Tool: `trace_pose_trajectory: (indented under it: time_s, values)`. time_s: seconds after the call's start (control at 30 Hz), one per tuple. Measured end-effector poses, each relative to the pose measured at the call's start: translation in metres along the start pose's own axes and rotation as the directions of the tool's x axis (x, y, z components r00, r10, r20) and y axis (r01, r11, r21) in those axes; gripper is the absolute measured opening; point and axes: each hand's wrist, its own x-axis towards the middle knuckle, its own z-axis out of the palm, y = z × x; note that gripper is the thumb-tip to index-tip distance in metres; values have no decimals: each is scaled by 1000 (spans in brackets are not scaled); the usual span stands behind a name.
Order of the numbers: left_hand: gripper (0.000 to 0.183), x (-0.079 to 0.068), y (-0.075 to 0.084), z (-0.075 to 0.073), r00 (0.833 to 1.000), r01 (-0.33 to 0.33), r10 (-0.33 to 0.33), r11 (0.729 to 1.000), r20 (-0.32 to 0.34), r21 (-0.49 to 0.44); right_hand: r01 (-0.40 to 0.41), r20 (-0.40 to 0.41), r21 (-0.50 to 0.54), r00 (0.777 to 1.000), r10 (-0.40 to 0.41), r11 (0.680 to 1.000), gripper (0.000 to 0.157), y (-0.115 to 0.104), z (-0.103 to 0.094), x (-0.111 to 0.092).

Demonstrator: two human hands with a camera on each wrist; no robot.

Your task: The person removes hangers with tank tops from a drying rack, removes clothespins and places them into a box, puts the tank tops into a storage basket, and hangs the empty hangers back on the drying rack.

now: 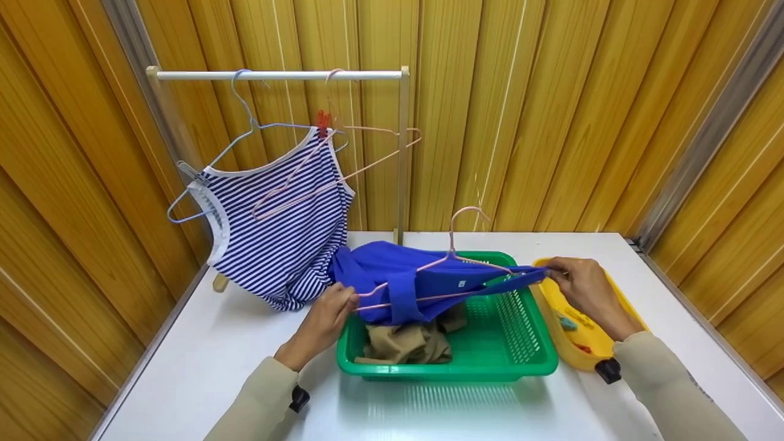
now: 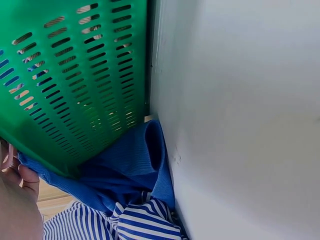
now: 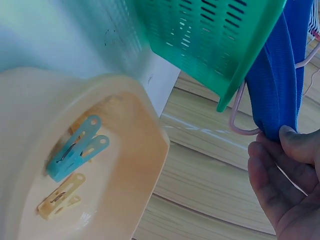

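A blue sleeveless top (image 1: pixel 375 264) is spread over a pink wire hanger (image 1: pixel 452 236) above the green basket (image 1: pixel 450 369). My left hand (image 1: pixel 323 320) grips the hanger's left end, with one blue strap (image 1: pixel 402 298) looped on the wire just right of it. At the opposite end, my right hand (image 1: pixel 585 293) pinches the other strap by the hanger's tip. The right wrist view shows thumb and fingertips closed on the blue fabric (image 3: pixel 274 95). Part of the top hangs down behind the basket against a striped top (image 2: pixel 150 220).
A rack (image 1: pixel 282 75) at the back left carries the striped top (image 1: pixel 282 202) on a blue hanger and another pink hanger (image 1: pixel 380 128). Brown cloth (image 1: pixel 407 344) lies in the basket. Right of it stands a yellow tub (image 1: pixel 572 358) with clothespins (image 3: pixel 75 150).
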Motion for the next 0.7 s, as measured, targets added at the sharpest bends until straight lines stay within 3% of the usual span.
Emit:
trace_pose_trajectory:
  time_s: [0.27,0.7]
  values:
    - [24,-2,1,-2,998,53,-52,999,31,-14,-179,170,1,970,176,984,20,9,4,-1]
    - [25,-7,-4,-5,999,34,-33,999,35,-5,-244,297,-32,924,242,969,15,0,24,-2]
